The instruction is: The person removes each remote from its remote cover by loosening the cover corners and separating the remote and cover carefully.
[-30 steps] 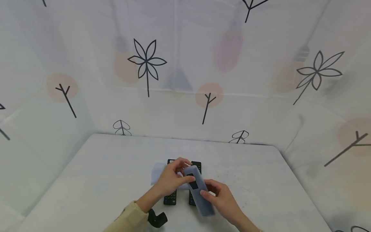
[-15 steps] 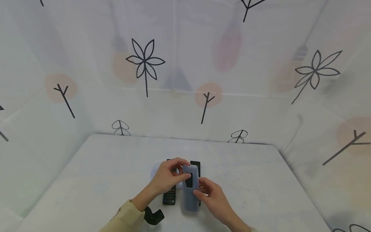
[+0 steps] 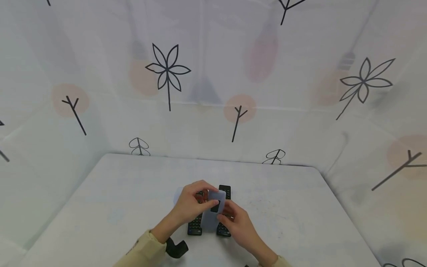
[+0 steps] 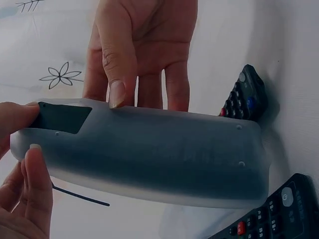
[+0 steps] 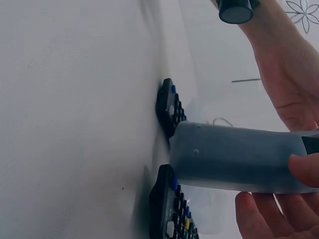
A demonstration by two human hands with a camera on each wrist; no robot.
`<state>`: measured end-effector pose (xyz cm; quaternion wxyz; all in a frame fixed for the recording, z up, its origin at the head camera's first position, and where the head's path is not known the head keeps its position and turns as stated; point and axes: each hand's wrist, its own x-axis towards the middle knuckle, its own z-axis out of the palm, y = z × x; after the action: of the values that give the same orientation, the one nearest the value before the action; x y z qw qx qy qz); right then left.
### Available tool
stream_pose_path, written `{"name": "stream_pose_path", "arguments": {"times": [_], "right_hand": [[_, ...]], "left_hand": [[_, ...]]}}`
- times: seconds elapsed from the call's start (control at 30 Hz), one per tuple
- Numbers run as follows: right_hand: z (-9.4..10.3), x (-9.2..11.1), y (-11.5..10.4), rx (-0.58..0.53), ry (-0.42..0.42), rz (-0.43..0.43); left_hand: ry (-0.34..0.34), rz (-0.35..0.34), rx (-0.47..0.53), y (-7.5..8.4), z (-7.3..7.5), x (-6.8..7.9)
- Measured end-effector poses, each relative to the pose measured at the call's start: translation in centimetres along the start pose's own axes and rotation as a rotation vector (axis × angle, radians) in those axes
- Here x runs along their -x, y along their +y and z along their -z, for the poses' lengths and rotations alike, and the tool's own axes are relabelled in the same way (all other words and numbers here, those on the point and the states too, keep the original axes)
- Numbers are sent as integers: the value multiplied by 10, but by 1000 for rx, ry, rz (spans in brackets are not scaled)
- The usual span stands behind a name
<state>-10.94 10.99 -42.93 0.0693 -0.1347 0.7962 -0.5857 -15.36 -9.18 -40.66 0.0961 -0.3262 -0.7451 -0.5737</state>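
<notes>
A remote control in a frosted, translucent cover [image 3: 211, 219] is held above the table, tilted. Through a cut-out near one end a dark patch shows [image 4: 62, 117]. My left hand [image 3: 190, 204] pinches that end, its thumb at the cut-out. My right hand [image 3: 239, 226] grips the long side, thumb on the near face [image 5: 305, 170] and fingers behind. Beneath, two black remote controls lie on the table: the left one [image 3: 195, 228] is partly behind my left hand, the right one [image 3: 225, 190] is partly covered by the held remote and my right hand.
A pale translucent piece [image 3: 178, 193] lies on the white table [image 3: 133, 193] behind my left hand. A black camera mount [image 3: 177, 249] sits at my left wrist. Patterned cloth [image 3: 200, 126] hangs behind the table and at both sides.
The covered remote has swung from slanting over the right remote to between the two, and its lower end looks foreshortened now. My right hand has shifted left and slightly up with it.
</notes>
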Motion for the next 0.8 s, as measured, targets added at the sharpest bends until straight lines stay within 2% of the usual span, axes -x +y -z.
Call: {"name": "stream_pose_path", "arguments": {"times": [0.43,0.6,0.7,0.8], "right_hand": [[3,-5,5,101,7,18],[5,-6,6,104,-4,19],[6,-6,4,99,0,36],[8,-6,-1,85,40,69]], "left_hand": [[-7,18,13,-7,0,2],[0,9,-5,-8,-2,3],[11,8,-18,-5,-3,2],[23,-3,-19,5,-3,3]]}}
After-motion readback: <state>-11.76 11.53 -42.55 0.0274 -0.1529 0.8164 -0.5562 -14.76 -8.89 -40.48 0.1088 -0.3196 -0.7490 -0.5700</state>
